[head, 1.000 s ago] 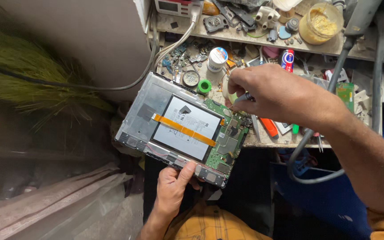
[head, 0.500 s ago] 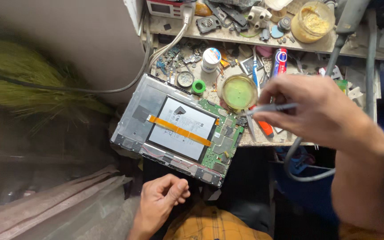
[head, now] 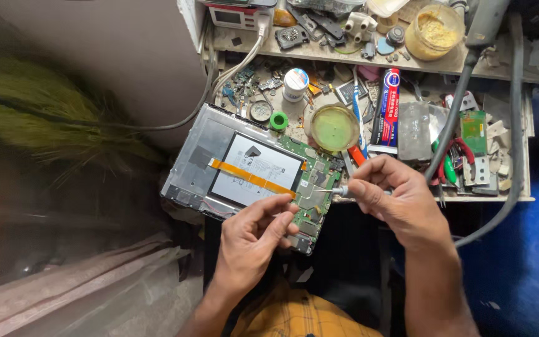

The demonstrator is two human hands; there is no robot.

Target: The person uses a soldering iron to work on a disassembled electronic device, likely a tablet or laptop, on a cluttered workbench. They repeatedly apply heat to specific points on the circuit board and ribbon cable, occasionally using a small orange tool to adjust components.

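Note:
An opened tablet (head: 207,153) lies back-up at the bench's front edge, showing a white battery (head: 254,168), an orange flex strip (head: 251,178) and a green circuit board (head: 316,187). My left hand (head: 254,234) rests on the tablet's near edge, fingers on the board's lower corner. My right hand (head: 400,200) pinches a thin metal-tipped tool (head: 335,190), its tip on the circuit board. A cable runs from this hand up to the right.
The cluttered bench (head: 506,190) holds a round green-filled dish (head: 335,128), a red-and-white tube (head: 389,103), a white jar (head: 296,84), pliers (head: 453,162) and small parts. A shelf above carries a yellow-filled tub (head: 435,31). A white wall (head: 95,56) stands to the left.
My right hand came down from the bench with the tool and set its tip on the circuit board. My left hand moved up onto the tablet's near edge.

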